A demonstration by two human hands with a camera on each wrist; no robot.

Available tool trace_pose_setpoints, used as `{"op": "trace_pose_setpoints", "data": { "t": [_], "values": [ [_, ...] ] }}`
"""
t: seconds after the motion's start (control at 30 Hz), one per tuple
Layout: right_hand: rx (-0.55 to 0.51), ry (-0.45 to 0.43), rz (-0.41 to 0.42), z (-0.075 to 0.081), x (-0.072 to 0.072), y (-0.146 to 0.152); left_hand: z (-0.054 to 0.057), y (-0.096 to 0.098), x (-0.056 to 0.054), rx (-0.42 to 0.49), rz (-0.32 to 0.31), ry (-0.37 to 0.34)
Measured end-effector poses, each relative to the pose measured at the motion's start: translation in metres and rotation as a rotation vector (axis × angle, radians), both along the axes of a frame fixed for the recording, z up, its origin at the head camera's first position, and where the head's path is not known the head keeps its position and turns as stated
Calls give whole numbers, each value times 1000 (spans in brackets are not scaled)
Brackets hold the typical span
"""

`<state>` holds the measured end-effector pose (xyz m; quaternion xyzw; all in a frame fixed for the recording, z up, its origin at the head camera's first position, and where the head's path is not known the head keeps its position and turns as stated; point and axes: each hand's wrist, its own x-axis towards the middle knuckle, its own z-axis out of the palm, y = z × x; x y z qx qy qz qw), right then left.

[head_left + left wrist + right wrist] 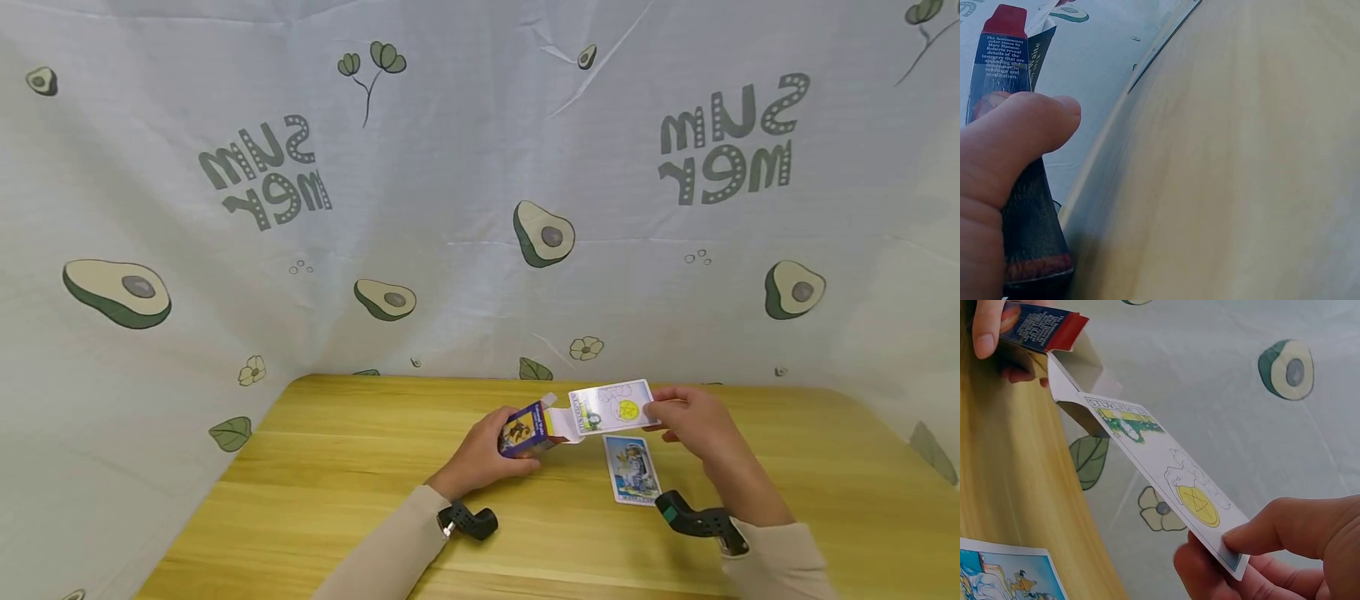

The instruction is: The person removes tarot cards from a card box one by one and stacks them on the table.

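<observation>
My left hand (486,450) grips a small dark blue and purple card box (525,429), whose flaps stand open toward the right. In the left wrist view the thumb lies across the box's printed side (1007,59). A tarot card (611,407) with a yellow pentacle is pinched at its right end by my right hand (697,421). The right wrist view shows the thumb on the card's face (1194,506) and fingers beneath. Its far end is at the box's open flap (1063,381); whether they touch I cannot tell. Another picture card (632,471) lies face up on the table below.
The wooden table (315,500) carries the loose card near its middle right. Behind it hangs a pale cloth (450,183) printed with avocados, leaves and lettering. A black wrist camera (472,521) is strapped on the left wrist, and a second camera (693,518) on the right.
</observation>
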<state>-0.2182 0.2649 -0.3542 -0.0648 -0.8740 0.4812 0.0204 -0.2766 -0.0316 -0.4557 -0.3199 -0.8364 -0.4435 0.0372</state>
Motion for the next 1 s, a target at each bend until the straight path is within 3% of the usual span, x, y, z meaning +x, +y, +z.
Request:
{"op": "trace_pose_setpoints", "data": {
  "t": [0.27, 0.63, 0.87, 1.0],
  "values": [
    [-104, 9, -19, 1, 1, 3, 1, 0, 0, 0, 0, 5],
    [-71, 46, 3, 0, 2, 4, 0, 0, 0, -11, 9, 5],
    [-131, 40, 12, 0, 2, 7, 1, 0, 0, -13, 12, 6],
    [-110, 48, 16, -2, 1, 8, 2, 0, 0, -14, 11, 6]
  ]
}}
